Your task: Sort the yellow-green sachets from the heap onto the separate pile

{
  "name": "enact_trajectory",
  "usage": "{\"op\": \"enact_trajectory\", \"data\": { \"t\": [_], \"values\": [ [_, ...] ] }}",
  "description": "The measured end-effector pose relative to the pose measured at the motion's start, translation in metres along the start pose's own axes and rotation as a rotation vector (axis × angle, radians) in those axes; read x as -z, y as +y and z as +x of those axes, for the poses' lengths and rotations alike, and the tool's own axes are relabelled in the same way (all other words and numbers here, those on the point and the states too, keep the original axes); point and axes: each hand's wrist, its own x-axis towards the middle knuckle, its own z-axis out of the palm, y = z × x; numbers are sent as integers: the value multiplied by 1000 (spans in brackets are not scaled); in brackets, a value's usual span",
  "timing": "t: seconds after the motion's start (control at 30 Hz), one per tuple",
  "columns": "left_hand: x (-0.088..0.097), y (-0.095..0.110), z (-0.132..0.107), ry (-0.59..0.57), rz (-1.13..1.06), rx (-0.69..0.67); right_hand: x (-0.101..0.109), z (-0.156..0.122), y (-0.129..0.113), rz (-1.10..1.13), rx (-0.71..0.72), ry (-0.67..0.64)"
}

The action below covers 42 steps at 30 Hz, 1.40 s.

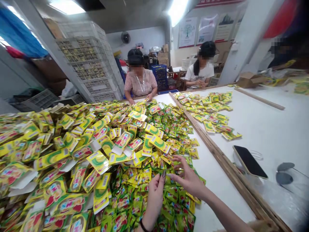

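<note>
My left hand [154, 198] is over a heap of small green candy sachets [123, 203], thumb and fingers pressed together. Whatever they pinch, if anything, is too small to make out. Just to its right, my right hand [189, 180] has its fingers apart and holds nothing that I can see. Its fingertips point toward the left hand, above the sachets. Yellow sachets [145, 175] lie just beyond both hands. Left of them spreads a large pile of flat yellow-and-green printed boxes [98, 161], several with open white flaps.
A wooden strip [212, 146] divides the white table [253, 129]. Right of it are a phone [249, 161], sunglasses [285, 174] and more yellow packets [212, 103]. Two people [140, 80] [200, 69] sit across the table. Stacked white crates [96, 85] stand at back left.
</note>
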Motion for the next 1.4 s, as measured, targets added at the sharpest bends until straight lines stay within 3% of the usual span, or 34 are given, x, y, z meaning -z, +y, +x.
{"op": "enact_trajectory", "data": {
  "t": [0.07, 0.13, 0.27, 0.37, 0.47, 0.57, 0.67, 0.8, 0.9, 1.07, 1.13, 1.27, 1.4],
  "values": [
    [0, 6, 4, 13, 202, -193, -1, -2, 4, 195, -75, -103],
    [1, 22, 17, -36, 406, -400, 3, -5, 7, 239, -109, -146],
    [6, 58, 74, -285, 900, -708, 24, -18, 20, -144, -13, -32],
    [15, 72, 123, -444, 1198, -752, 38, -28, 47, -332, 104, -66],
    [26, 79, 147, -481, 1185, -712, 43, -33, 71, -344, 188, 3],
    [30, 83, 132, -372, 1050, -680, 46, -37, 61, -166, 77, 81],
    [30, 79, 94, -302, 839, -607, 45, -30, 17, 105, -45, 133],
    [23, 67, 43, -337, 430, -382, 30, 0, -47, 329, 74, 86],
    [16, 62, 17, -307, 120, -171, 14, 13, -71, 246, 144, -33],
    [15, 56, -14, -352, 219, -152, 4, -10, -72, -412, 273, -270],
    [14, 48, -24, -376, 303, -143, 5, -26, -66, -549, 259, -345],
    [12, 30, -38, -462, 218, -50, 13, -49, -47, -447, 174, -322],
    [13, 17, -44, -576, 167, 87, 16, -65, -28, -429, 290, -262]
  ]
}}
